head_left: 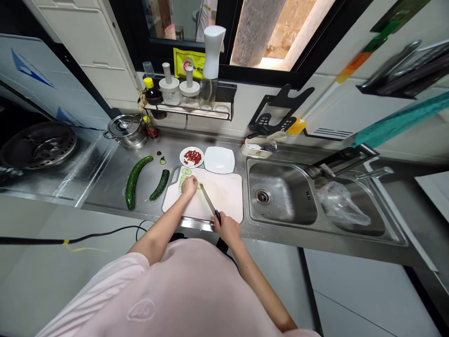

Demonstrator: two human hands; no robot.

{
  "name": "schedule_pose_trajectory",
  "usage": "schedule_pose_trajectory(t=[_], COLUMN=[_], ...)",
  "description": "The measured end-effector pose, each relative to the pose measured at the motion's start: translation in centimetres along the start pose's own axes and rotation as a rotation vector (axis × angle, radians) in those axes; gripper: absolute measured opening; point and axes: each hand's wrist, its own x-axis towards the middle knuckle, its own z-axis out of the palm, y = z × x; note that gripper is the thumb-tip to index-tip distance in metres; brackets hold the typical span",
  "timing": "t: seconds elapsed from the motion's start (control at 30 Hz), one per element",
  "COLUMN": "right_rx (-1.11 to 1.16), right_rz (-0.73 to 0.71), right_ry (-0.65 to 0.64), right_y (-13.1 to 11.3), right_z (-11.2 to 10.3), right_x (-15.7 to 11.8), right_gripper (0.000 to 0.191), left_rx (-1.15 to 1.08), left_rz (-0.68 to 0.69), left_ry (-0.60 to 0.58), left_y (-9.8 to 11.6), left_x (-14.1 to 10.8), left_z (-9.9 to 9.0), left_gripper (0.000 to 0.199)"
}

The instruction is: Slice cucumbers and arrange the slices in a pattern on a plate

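Observation:
A white cutting board (224, 192) lies on the steel counter in front of me. My left hand (189, 186) is on its left part, fingers drawn together over cucumber that the hand mostly covers. Pale green cucumber slices (183, 178) lie by these fingers, on the far left side of the board. My right hand (227, 228) grips the black handle of a kitchen knife (209, 201) at the board's near edge. The blade points away and to the left, its tip by a round cucumber slice (199, 186) close to my left fingers.
Left of the board lie a long cucumber (135, 182), a shorter one (160, 185) and trimmed bits. Behind it stand a plate of chopped red pieces (191, 157) and a white plate (219, 159). A lidded pot (126, 131) stands back left. The sink (284, 192) is to the right.

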Motion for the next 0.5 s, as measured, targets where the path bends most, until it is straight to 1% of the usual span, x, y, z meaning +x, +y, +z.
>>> schedule_pose_trajectory(t=[0.27, 0.5], right_rx=[-0.036, -0.057], right_rz=[-0.015, -0.029], right_ry=[-0.02, -0.017], right_y=[-0.04, -0.09], right_z=[-0.42, -0.24], right_x=[0.19, 0.62], right_gripper=[0.034, 0.03], left_rx=[0.01, 0.012], left_rz=[-0.014, -0.029], left_ry=[-0.024, -0.027], left_y=[0.21, 0.07], left_x=[0.23, 0.39], left_z=[-0.22, -0.05], left_gripper=[0.014, 0.012])
